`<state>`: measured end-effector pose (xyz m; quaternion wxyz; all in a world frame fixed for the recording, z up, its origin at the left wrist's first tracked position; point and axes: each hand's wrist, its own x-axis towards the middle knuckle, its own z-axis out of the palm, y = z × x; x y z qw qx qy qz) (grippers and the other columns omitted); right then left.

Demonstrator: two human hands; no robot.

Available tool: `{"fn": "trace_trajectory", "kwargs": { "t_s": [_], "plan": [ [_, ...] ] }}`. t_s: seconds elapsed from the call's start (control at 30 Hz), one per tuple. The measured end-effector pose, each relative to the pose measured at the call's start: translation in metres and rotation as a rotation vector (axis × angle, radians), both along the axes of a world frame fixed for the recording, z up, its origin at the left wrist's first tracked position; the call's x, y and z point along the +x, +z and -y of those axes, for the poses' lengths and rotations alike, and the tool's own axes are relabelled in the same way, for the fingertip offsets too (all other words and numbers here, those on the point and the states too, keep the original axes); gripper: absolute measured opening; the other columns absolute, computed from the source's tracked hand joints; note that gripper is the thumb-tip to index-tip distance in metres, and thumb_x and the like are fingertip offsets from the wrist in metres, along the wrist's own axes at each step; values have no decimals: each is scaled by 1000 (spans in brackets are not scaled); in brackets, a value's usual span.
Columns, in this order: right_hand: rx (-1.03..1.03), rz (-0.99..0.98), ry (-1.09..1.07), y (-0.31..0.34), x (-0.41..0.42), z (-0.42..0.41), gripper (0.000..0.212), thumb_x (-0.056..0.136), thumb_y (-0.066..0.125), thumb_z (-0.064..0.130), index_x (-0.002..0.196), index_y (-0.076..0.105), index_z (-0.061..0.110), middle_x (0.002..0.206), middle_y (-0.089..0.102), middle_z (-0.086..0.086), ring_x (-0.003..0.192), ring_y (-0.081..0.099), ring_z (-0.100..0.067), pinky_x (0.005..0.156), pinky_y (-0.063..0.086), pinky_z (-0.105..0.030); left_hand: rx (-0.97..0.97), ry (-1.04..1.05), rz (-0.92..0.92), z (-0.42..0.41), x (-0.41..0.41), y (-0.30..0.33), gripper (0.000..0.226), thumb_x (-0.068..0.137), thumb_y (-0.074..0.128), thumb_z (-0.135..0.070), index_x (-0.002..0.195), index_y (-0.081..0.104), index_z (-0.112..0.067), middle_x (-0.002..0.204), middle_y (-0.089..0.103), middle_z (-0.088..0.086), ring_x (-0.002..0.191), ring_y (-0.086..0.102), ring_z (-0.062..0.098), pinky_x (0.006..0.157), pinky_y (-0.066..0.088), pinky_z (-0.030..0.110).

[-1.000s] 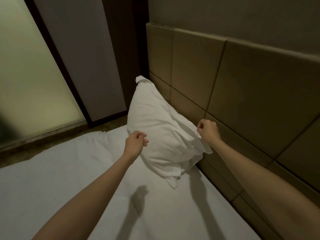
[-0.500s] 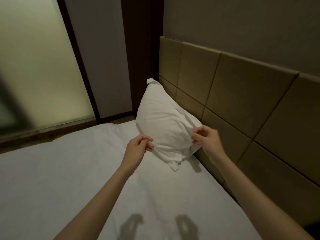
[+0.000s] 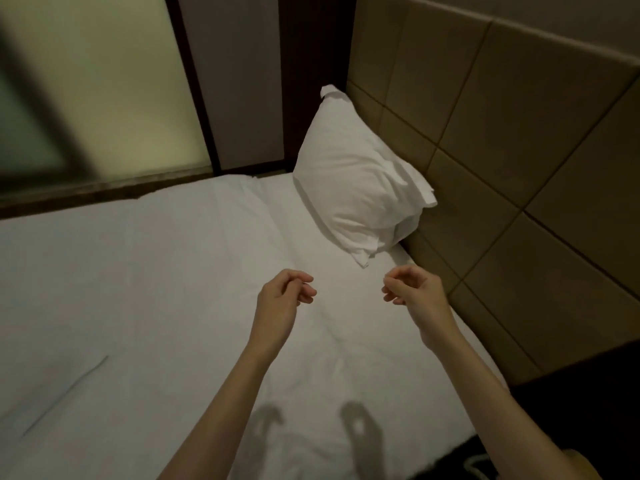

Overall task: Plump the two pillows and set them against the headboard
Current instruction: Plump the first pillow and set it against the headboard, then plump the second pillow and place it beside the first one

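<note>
One white pillow [image 3: 349, 178] leans upright against the tan padded headboard [image 3: 519, 140] at the far corner of the bed. Its loose case end hangs down toward me. My left hand [image 3: 280, 306] hovers over the sheet below the pillow, fingers loosely curled and apart, holding nothing. My right hand [image 3: 415, 296] hovers beside it near the headboard, also loosely curled and empty. Neither hand touches the pillow. A second pillow is not in view.
The bed's white sheet [image 3: 138, 289] fills the lower left. A frosted glass panel [image 3: 86, 88] and a dark door frame [image 3: 194, 84] stand beyond the far edge. A dark surface [image 3: 588, 403] lies at the lower right beside the mattress.
Both hands have let go of the pillow and drawn back toward me. The pillow stays leaning on the headboard. The view has pulled back and tilted down.
</note>
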<state>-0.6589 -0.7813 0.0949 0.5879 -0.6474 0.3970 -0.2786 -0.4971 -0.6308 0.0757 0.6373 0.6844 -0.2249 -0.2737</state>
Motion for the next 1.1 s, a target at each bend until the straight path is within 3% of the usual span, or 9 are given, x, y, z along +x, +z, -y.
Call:
{"fn": "trace_trajectory", "kwargs": {
  "t_s": [0.27,0.43,0.57,0.83,1.1],
  "plan": [
    [128,-105,118,-48,-12,-42,16,80,64,0,72,65,14,55,67,4,52,62,-8,54,45,-21,175,158,-110,-64,-43,-62,29,87,41,-4,80,68,-14,71,69,2,57,61,3,55,44,7],
    [197,-161,222,-74,-6,-88,17,80,63,0,70,63,14,56,66,4,50,61,-7,51,45,-17,259,281,-157,-126,-53,-82,29,87,42,-5,79,67,-15,71,68,2,59,62,9,59,44,17],
    [212,-194,304,-85,12,-125,17,80,63,0,70,64,14,57,66,3,51,61,-8,51,45,-17,268,375,-175,-176,-48,-88,29,89,41,-5,80,67,-15,71,68,2,60,62,9,53,44,8],
    [174,-211,478,-89,84,-253,13,80,62,4,72,65,13,62,68,0,55,63,-9,56,46,-23,245,568,-266,-316,-5,-90,29,88,41,-4,82,66,-15,72,68,1,62,63,10,61,44,18],
    [168,-209,481,-89,155,-409,13,85,57,3,78,64,12,71,68,-6,60,61,-14,59,45,-26,258,578,-295,-471,54,-88,30,88,40,-4,79,66,-16,71,67,1,61,61,12,63,43,22]
  ]
}}
